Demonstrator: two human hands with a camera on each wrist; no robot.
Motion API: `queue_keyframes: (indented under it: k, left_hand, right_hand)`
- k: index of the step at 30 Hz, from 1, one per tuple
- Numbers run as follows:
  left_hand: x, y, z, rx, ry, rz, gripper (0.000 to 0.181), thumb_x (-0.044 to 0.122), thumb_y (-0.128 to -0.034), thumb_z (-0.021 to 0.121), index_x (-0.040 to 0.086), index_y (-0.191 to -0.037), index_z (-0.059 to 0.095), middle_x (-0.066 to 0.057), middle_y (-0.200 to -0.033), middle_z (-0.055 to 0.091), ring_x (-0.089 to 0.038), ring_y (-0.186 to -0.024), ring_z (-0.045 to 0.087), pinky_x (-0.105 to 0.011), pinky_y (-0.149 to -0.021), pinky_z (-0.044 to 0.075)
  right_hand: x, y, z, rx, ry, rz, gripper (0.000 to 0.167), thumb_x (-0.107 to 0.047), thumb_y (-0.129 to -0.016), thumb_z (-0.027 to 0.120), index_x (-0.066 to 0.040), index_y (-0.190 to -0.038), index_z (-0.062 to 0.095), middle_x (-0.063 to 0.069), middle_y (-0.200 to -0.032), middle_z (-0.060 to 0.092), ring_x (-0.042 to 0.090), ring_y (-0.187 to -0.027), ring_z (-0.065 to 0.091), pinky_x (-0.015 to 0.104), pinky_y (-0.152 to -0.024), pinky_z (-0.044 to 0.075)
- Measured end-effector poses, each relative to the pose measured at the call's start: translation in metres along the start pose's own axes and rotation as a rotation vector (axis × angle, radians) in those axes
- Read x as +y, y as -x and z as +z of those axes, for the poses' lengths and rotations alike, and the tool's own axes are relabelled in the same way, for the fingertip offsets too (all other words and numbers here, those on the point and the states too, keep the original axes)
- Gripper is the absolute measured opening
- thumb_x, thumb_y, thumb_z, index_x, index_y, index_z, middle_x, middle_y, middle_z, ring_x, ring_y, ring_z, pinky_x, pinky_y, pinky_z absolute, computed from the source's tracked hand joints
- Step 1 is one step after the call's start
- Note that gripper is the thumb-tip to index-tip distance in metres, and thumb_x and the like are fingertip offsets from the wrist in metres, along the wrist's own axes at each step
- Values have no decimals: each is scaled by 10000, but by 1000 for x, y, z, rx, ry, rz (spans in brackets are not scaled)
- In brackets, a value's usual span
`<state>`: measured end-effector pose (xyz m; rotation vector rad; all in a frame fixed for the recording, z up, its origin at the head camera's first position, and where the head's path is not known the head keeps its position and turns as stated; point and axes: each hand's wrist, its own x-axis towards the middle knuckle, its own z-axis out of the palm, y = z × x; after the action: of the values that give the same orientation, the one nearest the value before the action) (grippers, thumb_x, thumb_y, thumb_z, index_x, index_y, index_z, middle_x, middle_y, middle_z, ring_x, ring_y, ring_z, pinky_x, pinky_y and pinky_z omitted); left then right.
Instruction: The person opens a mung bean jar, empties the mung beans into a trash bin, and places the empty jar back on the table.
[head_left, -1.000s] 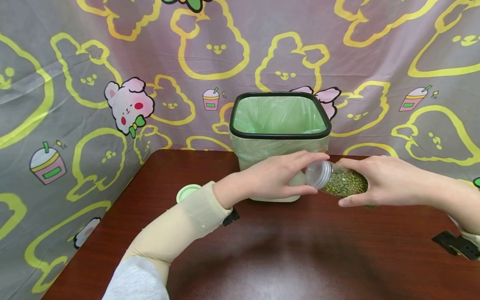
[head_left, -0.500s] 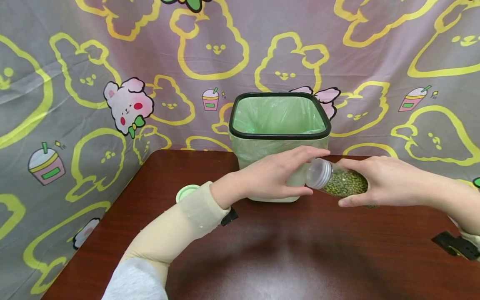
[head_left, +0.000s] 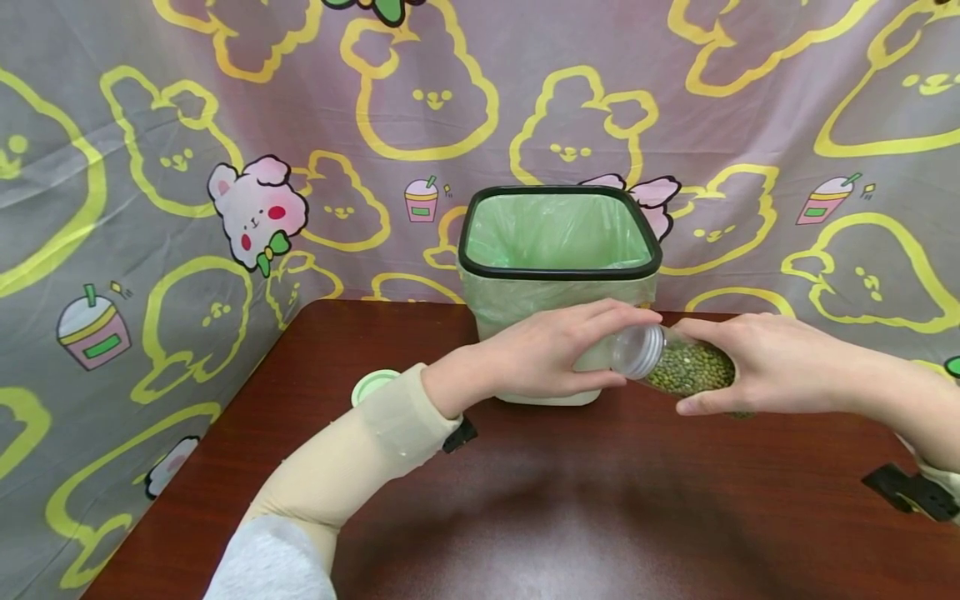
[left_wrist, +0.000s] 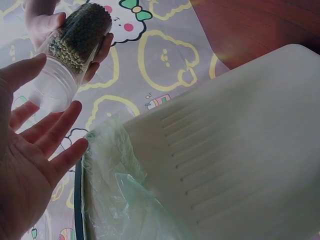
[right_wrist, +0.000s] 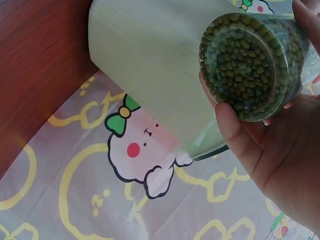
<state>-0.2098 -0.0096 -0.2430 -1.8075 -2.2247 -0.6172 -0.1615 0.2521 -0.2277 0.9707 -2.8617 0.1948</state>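
Note:
My right hand [head_left: 772,362] grips a clear plastic jar [right_wrist: 250,67] partly filled with green mung beans [head_left: 693,367]. The jar lies tilted almost on its side, its uncapped threaded mouth pointing left and the beans gathered toward its base. Around that mouth, my left hand [head_left: 547,346] holds its fingers extended and spread. Its fingertips [left_wrist: 77,107] are at or very near the rim; contact is hard to tell. Both hands are in front of a pale bin [head_left: 487,312] with a black rim and a green plastic liner [head_left: 555,229].
A round light green lid [head_left: 372,383] lies on the dark red-brown table [head_left: 570,517], partly hidden behind the left forearm. A patterned cloth [head_left: 300,108] hangs behind the bin and along the left side.
The left hand's upper fingers rose slightly half a second ago and are lower again now, near the jar's mouth. The right hand and the jar have barely moved.

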Motion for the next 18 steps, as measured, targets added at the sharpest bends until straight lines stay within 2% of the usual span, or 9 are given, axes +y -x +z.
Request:
queue_keyframes:
  k: [5, 11, 14, 18]
  left_hand:
    - [2, 1, -1, -23, -21, -66, 619, 326, -933, 656, 100, -1459, 419, -3, -1408, 481, -31, -1261, 425, -156, -1035, 289]
    - [2, 2, -2, -50, -12, -126, 692, 394, -935, 636, 123, -1503, 348, 34, -1392, 484, -12, -1125, 497, -155, -979, 338]
    - [2, 2, -2, -31, 6, -107, 757, 389, -917, 662, 119, -1519, 292, 27, -1409, 463, 2, -1164, 478, -147, -1009, 302]
    - [0, 1, -1, 26, 17, -7, 751, 296, -888, 709, 79, -1493, 320, -28, -1443, 427, -21, -1299, 372, -166, -1076, 228]
  right_hand:
    - [0, 0, 0, -5, -7, 1, 648, -641, -689, 771, -224, -1158, 611, -212, -758, 528, -34, -654, 495, 264, -585, 433]
    - [0, 0, 0, -19, -13, 17, 644, -653, -691, 760, -241, -1161, 606, -208, -752, 527, -32, -653, 494, 266, -584, 429]
    - [0, 0, -1, -14, -5, 19, 642, -654, -689, 762, -244, -1160, 608, -203, -776, 531, -27, -672, 503, 275, -600, 440]
    - [0, 0, 0, -4, 4, 11, 640, -655, -685, 763, -250, -1158, 612, -208, -797, 533, -26, -691, 510, 288, -618, 448]
